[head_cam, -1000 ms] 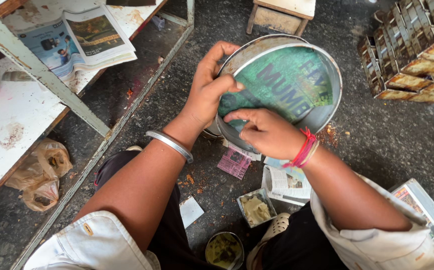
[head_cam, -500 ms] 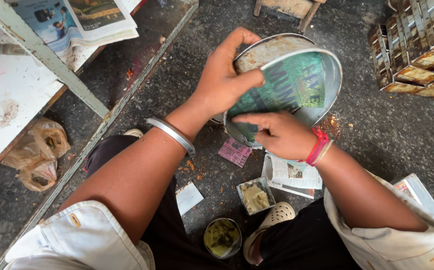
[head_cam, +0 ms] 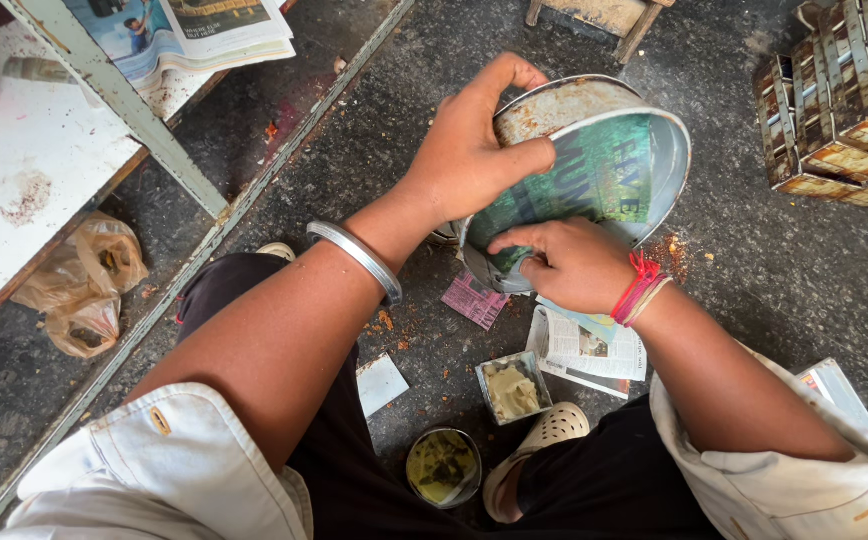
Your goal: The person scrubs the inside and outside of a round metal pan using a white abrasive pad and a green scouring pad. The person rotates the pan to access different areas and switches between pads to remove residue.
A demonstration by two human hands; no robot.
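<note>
A round metal tin (head_cam: 566,105), tilted with its mouth toward me, is lined inside with a green printed paper sheet (head_cam: 594,185). My left hand (head_cam: 474,150) grips the tin's near-left rim, thumb over the edge and fingers around the outer wall. My right hand (head_cam: 574,265), with red thread at the wrist, presses fingertips on the paper at the tin's lower rim. A steel bangle (head_cam: 359,255) sits on my left forearm.
On the dark floor lie a small square tin of paste (head_cam: 514,388), a round tin of greenish stuff (head_cam: 443,466), paper scraps (head_cam: 589,345), a pink slip (head_cam: 474,298) and my sandalled foot (head_cam: 539,445). Stacked rusty metal moulds (head_cam: 839,95) stand right; a white table with magazines (head_cam: 189,30) left.
The tin has tilted more on its side. My left hand has shifted along the rim, and my right hand has slid lower on the paper lining.
</note>
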